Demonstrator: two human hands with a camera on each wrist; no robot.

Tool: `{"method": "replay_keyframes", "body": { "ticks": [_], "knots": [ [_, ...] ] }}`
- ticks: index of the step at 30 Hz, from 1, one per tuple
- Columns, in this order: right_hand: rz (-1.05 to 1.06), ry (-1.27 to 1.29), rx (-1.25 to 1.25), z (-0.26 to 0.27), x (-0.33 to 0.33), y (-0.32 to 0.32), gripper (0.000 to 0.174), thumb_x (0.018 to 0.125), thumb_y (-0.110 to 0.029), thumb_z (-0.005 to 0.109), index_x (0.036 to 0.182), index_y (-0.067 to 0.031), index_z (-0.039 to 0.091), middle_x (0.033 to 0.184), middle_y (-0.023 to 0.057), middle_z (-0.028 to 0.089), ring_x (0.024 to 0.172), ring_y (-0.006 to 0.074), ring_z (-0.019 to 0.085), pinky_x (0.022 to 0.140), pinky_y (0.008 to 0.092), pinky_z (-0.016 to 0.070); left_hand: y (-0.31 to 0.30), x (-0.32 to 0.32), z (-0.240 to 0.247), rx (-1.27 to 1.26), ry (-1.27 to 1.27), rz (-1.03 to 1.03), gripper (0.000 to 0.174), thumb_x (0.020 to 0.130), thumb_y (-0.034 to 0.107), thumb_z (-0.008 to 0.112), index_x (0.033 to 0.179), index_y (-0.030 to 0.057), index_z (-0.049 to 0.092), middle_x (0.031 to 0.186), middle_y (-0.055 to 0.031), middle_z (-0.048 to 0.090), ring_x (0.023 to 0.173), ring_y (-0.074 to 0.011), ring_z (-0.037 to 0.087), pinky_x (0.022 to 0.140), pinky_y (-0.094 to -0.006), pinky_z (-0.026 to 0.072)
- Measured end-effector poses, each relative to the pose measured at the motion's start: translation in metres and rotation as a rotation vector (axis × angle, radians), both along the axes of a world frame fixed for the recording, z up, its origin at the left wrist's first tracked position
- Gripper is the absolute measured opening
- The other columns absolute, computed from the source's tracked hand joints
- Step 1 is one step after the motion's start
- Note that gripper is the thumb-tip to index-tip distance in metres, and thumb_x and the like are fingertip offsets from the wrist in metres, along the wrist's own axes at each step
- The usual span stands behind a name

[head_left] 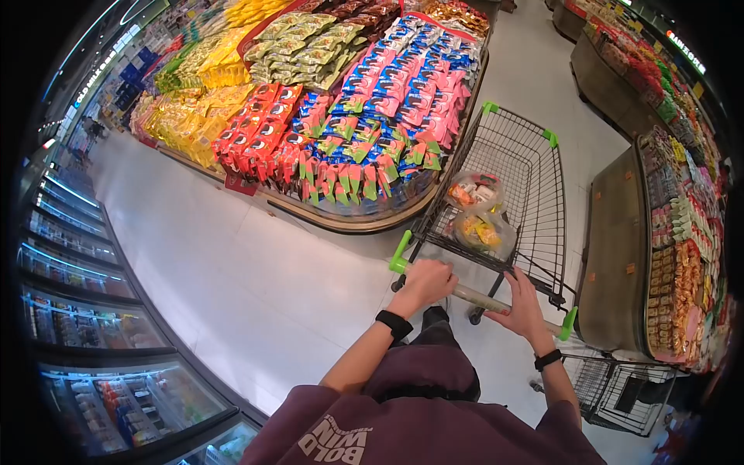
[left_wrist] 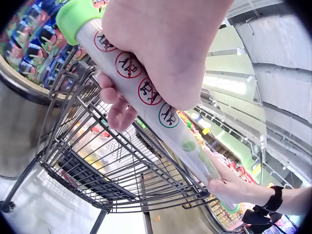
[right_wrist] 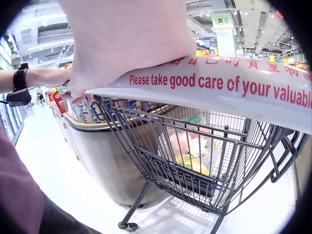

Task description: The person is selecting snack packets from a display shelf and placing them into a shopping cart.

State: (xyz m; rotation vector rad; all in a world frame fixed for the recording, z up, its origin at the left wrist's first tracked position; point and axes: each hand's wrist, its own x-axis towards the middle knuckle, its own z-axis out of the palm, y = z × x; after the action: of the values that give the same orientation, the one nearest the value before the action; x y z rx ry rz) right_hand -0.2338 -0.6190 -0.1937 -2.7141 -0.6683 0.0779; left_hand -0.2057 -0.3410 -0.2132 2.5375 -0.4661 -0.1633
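A wire shopping cart with green corner pieces stands in front of me. My left hand grips its pale handle near the left green end; in the left wrist view the fingertips curl round from behind. Farther right, my right hand rests on the same bar, fingers fairly straight over it and thumb toward me. Two clear plastic bags lie in the basket: one bag with orange and white contents, and a nearer bag with yellow contents.
A display island heaped with bagged snacks curves close along the cart's left side. Another snack stand is to the right. Glass-topped freezers line the far left. A second wire cart stands behind at right.
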Motion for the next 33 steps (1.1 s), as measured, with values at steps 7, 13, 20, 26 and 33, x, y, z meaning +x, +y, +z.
{"method": "replay_keyframes", "body": {
  "ticks": [7,13,20,26,33],
  "knots": [
    [-0.023,-0.023,0.008,-0.005,-0.032,0.015,0.096,0.066,-0.049,0.087,0.136,0.0007,0.045,0.147,0.0268,0.037,0.133,0.043,0.041,0.109,0.0497,0.0373,0.014,-0.029,-0.013,-0.019,-0.081,-0.03,0.031,0.091,0.029,0.051,0.081,0.0033,0.065,0.07,-0.0158,0.066,0.069,-0.0376,0.065,0.065,-0.0505,0.0511],
    [-0.008,-0.027,0.022,-0.009,-0.053,0.026,0.094,0.065,-0.049,0.088,0.133,0.0004,0.046,0.145,0.0278,0.038,0.133,0.0443,0.041,0.108,0.0498,0.039,0.025,-0.048,-0.013,-0.02,-0.089,-0.023,0.031,0.091,0.03,0.052,0.081,0.003,0.065,0.07,-0.0158,0.066,0.068,-0.0369,0.065,0.065,-0.0502,0.0509],
    [0.002,-0.029,0.055,-0.012,-0.065,0.03,0.093,0.064,-0.051,0.088,0.13,0.002,0.05,0.145,0.0282,0.038,0.132,0.0455,0.041,0.107,0.0509,0.0389,0.03,-0.059,-0.009,0.017,0.014,-0.015,0.033,0.09,0.032,0.053,0.088,0.0024,0.066,0.072,-0.0159,0.067,0.07,-0.0377,0.067,0.067,-0.0486,0.0529],
    [-0.012,-0.001,0.059,-0.009,-0.063,0.031,0.095,0.063,-0.053,0.088,0.129,0.0031,0.05,0.143,0.0275,0.038,0.132,0.0449,0.04,0.108,0.0508,0.0381,0.034,-0.053,-0.019,-0.013,0.065,-0.029,0.035,0.09,0.036,0.057,0.098,0.0026,0.064,0.083,-0.0194,0.068,0.078,-0.039,0.067,0.071,-0.049,0.0539],
    [-0.009,0.088,0.061,-0.004,-0.048,0.024,0.098,0.063,-0.057,0.086,0.131,0.0027,0.048,0.147,0.0275,0.034,0.134,0.0451,0.037,0.108,0.0518,0.0368,0.043,-0.025,-0.008,-0.313,0.084,-0.021,0.034,0.086,0.02,0.067,0.115,0.0048,0.061,0.107,-0.0138,0.064,0.099,-0.0351,0.062,0.085,-0.0437,0.0519]
  ]
}}
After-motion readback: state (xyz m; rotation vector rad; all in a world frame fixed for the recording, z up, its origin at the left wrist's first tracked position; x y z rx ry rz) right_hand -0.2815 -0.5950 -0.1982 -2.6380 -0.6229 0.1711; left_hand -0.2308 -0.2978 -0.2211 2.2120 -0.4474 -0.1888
